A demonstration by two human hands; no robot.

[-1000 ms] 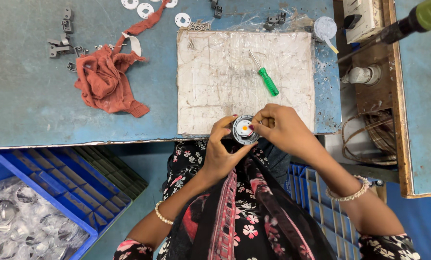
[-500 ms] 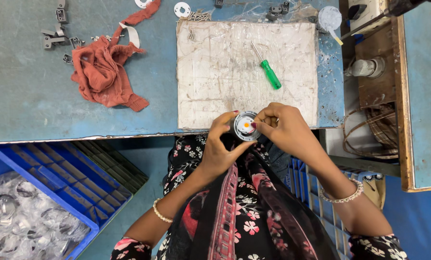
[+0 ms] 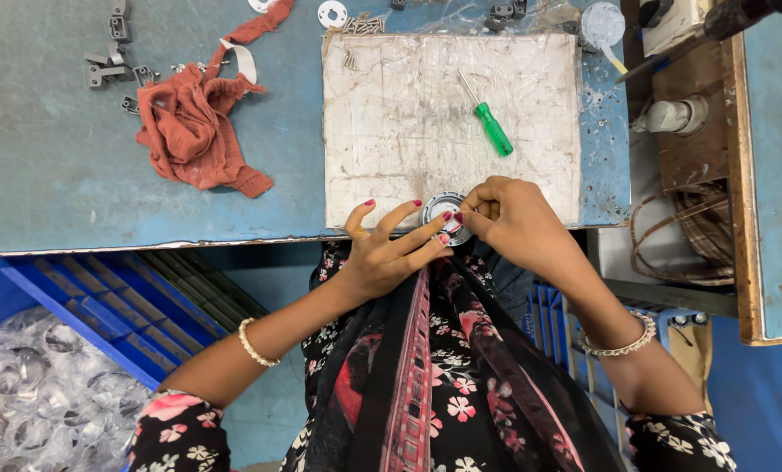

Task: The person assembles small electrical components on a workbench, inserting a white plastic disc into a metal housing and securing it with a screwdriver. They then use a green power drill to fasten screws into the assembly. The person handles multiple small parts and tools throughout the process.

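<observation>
Both hands meet over a small round metal part (image 3: 444, 212) with a silver rim, held at the near edge of a worn white board (image 3: 391, 122) on the blue table (image 3: 50, 175). My left hand (image 3: 389, 253) cups the part from the left and below, fingers spread along its rim. My right hand (image 3: 513, 223) pinches at its right side, fingertips bunched on it. Most of the part is hidden by the fingers. A green-handled screwdriver (image 3: 489, 121) lies on the board just beyond my right hand.
A crumpled red-orange rag (image 3: 194, 131) lies on the table to the left, with small grey metal brackets (image 3: 111, 65) beyond it. White washers (image 3: 331, 14) and screws sit at the far edge. A blue crate (image 3: 120, 306) and bagged metal rings (image 3: 15, 385) are at lower left.
Both hands with the round part have shifted slightly toward the table edge, and my left fingers have spread further over the part. The view has tilted a little.
</observation>
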